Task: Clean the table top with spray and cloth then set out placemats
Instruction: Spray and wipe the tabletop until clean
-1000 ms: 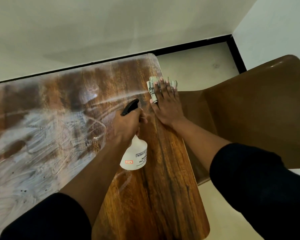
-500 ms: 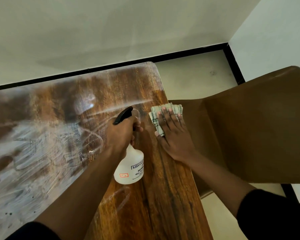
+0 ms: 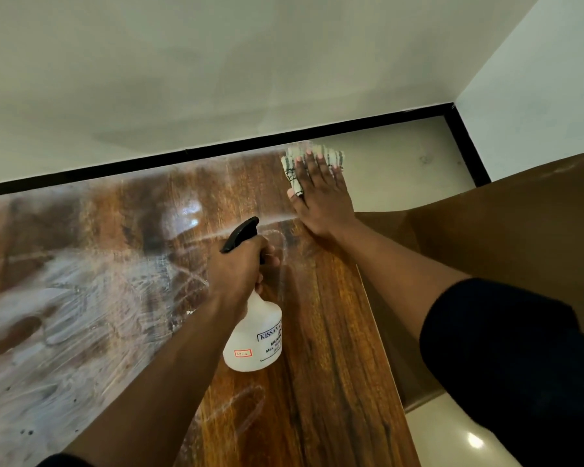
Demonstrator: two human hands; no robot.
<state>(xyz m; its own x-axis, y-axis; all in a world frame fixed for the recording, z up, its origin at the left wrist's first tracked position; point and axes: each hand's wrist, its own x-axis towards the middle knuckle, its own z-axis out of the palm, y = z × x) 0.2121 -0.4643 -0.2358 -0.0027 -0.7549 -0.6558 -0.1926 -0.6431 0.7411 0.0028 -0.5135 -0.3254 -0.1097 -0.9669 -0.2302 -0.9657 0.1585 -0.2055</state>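
Item: wiping stage, no placemats in view. Right hand (image 3: 321, 193), fingers straight, presses the checked cloth (image 3: 317, 156) flat at the table top's (image 3: 334, 382) far corner, upper centre of frame. Left hand (image 3: 240, 267) clasps the neck of the spray bottle (image 3: 255, 335), centre frame, nozzle aimed up-right toward the cloth. Smeared residue fills the left; judged next wipe runs leftward, the right hand nearer.
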